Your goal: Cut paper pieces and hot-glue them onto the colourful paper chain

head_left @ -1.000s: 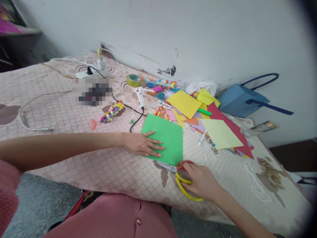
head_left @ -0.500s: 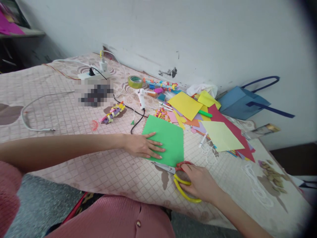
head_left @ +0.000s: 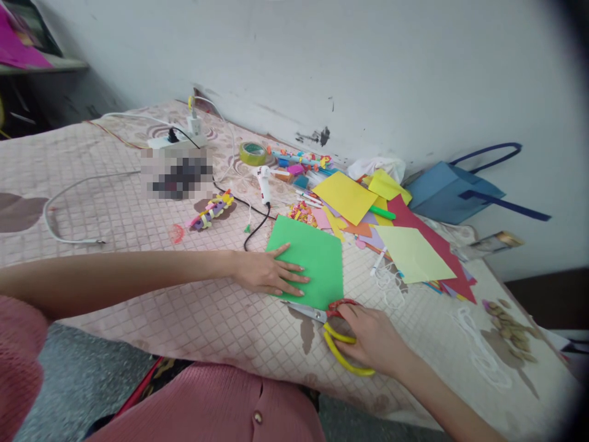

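A green sheet [head_left: 317, 264] lies on the patterned cloth in front of me. My left hand [head_left: 267, 271] rests flat on its left part, fingers spread. At the sheet's near edge, scissors [head_left: 317, 314] with red and yellow handles lie with their blades pointing left. My right hand [head_left: 370, 341] is closed round the handles. Just beyond the sheet are a white glue gun [head_left: 264, 184] with a black cord and a heap of small pink and yellow pieces [head_left: 302, 213].
Coloured papers [head_left: 345, 196], pens and white string [head_left: 390, 285] lie to the right. A blue bag [head_left: 453, 191] leans by the wall. Behind are clear tape [head_left: 253, 153] and a power strip [head_left: 177, 141]. A decorated stick [head_left: 211, 212] lies left of the glue gun.
The whole view has shifted very slightly. Both hands, the sheet and the scissors keep their places relative to one another.
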Available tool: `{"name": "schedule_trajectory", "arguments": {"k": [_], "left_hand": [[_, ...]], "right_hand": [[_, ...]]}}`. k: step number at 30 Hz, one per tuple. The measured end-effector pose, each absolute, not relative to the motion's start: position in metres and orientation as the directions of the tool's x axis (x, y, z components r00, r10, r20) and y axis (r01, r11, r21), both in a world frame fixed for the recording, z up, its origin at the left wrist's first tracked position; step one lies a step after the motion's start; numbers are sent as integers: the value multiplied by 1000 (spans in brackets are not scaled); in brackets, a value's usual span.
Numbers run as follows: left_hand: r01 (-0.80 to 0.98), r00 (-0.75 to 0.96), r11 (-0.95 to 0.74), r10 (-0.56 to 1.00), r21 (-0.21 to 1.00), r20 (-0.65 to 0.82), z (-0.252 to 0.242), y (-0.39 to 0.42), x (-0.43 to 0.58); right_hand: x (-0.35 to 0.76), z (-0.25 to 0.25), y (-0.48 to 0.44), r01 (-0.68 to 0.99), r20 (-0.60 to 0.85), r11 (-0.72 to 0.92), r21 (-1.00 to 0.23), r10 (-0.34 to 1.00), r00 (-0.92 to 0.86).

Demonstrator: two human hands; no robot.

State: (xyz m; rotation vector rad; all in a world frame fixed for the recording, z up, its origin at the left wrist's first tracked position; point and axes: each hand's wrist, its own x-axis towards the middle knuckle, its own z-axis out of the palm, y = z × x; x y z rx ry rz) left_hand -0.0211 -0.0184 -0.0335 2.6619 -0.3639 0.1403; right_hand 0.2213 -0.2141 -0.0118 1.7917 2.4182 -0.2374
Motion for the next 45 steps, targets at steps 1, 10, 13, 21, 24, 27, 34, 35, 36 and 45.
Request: {"name": "schedule_trajectory", "arguments": {"k": [1,10,13,21,24,27,34,35,36,45], "left_hand": [[-272,962,-864,-228,423,152,-33,-19,-21],[-205,978,-858,-200,471,62,-31,-20,-21],[-233,973,-857,-208,459,105,-33,-20,-21],[-240,971,-857,-205,456,126,-35,-19,-21],[-252,968,-864,-214,435,134,-34,-19,-21],[-241,971,-867,-209,437,120,-34,-19,-22],[-257,966,-875,-231,410,113,-34,-19,-20],[-258,966,-876,-232,408,112,-33,-19,-21],[-258,966,-876,-232,407,113,-32,-19,-21],[-208,977,-876,-165,435,133,-27,-14,-40]], "right_hand": [[221,-12,-214,955,-187,291,-54,937,-296],[218,-10,-216,961,-205,271,-54,939,-276],[215,-10,-213,963,-209,264,-55,940,-270],[215,-12,-213,961,-210,270,-62,937,-277],[214,-12,-211,963,-203,265,-57,941,-271],[212,-13,-209,960,-191,274,-56,941,-279],[214,-14,-212,956,-191,287,-57,937,-293],[214,-13,-212,957,-201,283,-60,936,-289],[214,-13,-212,959,-207,277,-64,936,-285],[217,-13,-213,963,-194,261,-64,944,-268]]}}
